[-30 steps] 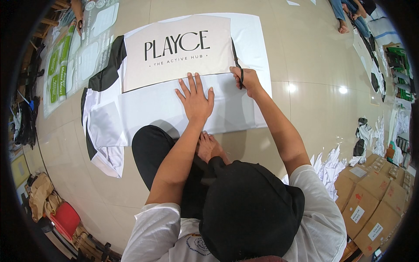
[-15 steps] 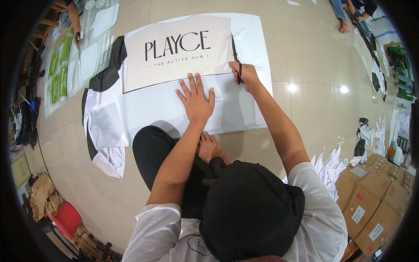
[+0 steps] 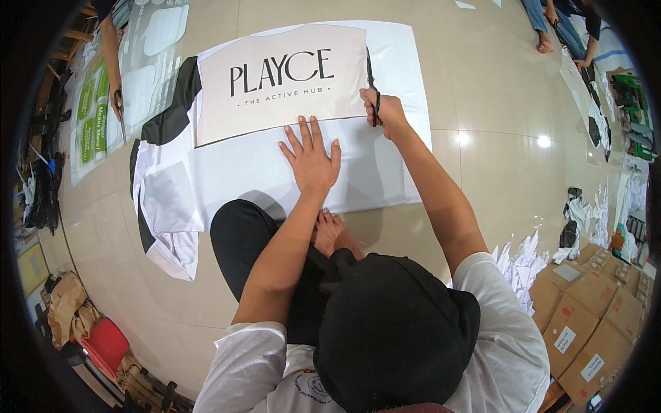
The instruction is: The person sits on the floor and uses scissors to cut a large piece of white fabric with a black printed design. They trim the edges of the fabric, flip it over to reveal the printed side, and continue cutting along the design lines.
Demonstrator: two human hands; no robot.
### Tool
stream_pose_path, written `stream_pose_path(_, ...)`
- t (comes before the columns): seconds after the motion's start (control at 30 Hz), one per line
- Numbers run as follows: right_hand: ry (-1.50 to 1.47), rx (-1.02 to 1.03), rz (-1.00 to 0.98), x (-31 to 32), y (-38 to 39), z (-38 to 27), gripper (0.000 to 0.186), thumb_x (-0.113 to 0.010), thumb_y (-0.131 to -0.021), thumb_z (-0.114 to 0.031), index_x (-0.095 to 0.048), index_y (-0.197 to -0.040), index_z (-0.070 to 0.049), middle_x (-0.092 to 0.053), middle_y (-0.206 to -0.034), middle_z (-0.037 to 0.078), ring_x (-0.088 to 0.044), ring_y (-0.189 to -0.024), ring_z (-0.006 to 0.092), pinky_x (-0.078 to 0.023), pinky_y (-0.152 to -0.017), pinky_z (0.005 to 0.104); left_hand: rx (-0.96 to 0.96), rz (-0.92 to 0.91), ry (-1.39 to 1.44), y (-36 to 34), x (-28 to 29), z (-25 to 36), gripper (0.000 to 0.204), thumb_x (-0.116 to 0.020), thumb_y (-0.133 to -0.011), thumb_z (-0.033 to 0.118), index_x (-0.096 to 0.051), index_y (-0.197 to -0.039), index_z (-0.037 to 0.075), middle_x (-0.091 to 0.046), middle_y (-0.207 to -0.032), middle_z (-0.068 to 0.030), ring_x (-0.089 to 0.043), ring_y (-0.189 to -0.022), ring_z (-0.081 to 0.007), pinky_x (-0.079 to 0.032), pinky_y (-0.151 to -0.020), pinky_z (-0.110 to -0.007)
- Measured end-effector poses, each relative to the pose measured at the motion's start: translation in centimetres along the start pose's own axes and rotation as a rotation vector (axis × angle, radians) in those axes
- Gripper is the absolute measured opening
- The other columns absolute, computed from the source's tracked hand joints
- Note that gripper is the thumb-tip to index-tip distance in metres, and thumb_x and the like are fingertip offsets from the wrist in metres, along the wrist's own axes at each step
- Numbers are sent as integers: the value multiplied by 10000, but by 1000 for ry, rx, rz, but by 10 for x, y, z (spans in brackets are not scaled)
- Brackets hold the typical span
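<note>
A pale cloth panel (image 3: 222,113) with dark printed lettering lies on a larger sheet of white fabric (image 3: 237,168) spread over the floor. My left hand (image 3: 313,162) rests flat on the white fabric, fingers spread, its fingertips at the panel's near edge. At the panel's right edge, my right hand (image 3: 387,113) is closed around the handles of black scissors (image 3: 376,110). Their blades point away from me along that edge; how far apart they are is hard to tell. Black fabric (image 3: 171,113) shows beyond the panel's left side.
My bare foot (image 3: 336,234) is close to the white fabric's near edge. At left, another person's hand (image 3: 117,100) holds scissors over a printed sheet (image 3: 155,65). Cardboard boxes (image 3: 585,316) and white scraps (image 3: 520,272) lie at right. Another person sits at the far right.
My right hand and the scissors have shifted very slightly along the panel's edge. My left hand stays nearly still. The other person's hand at left has moved nearer to me.
</note>
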State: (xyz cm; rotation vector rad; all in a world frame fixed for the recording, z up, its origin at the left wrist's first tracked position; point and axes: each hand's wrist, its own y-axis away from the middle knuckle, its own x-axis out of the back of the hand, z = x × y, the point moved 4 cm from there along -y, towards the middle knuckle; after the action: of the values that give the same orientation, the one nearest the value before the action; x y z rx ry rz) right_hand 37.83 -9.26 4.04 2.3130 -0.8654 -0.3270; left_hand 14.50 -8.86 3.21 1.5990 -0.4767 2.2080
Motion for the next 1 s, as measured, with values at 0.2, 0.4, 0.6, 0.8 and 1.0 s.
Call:
stream_pose_path(0.2, -9, 8, -2, 0, -8, 3, 315, -848, -861, -277, -652, -775, -45, -589, -655, 34, -552, -547, 154, -428, -501, 322, 17, -24, -10, -1, -1, 0, 809, -482, -1085, 518, -313, -1719, 44, -224, -1806, -210, -66, -1658, -532, -49, -1293, -735)
stream_pose_path(0.4, -20, -11, 10, -5, -5, -1, 319, -851, -861, -284, -649, -772, -53, -573, -655, 23, -551, -546, 153, -422, -501, 319, 14, -19, -3, 0, 0, -2, 806, -491, -1081, 506, -322, -1712, 33, -247, -1793, -225, -87, -1650, -544, -57, -1288, -738)
stream_pose_path(0.6, -40, 22, 12, -7, -15, -11, 347, -860, -855, -329, -651, -771, -65, -569, -661, 16, -542, -541, 145, -423, -498, 312, 2, -11, 13, -1, 1, 0, 808, -499, -1083, 497, -312, -1712, 26, -256, -1782, -245, -105, -1638, -561, -67, -1279, -748)
stream_pose_path(0.8, -55, 10, 12, -9, -21, -11, 343, -864, -846, -329, -655, -768, -69, -568, -663, 13, -539, -529, 144, -426, -491, 308, 0, -4, 2, -1, -1, -2, 807, -496, -1084, 504, -311, -1715, 36, -255, -1785, -239, -109, -1638, -561, -68, -1278, -748)
stream_pose_path(1.0, -35, 16, 9, -9, -23, -11, 332, -857, -851, -311, -650, -746, -73, -574, -662, 16, -529, -515, 144, -418, -474, 309, 1, -6, -6, -1, -3, -2, 804, -491, -1086, 504, -311, -1716, 38, -254, -1786, -238, -108, -1639, -561, -69, -1278, -749)
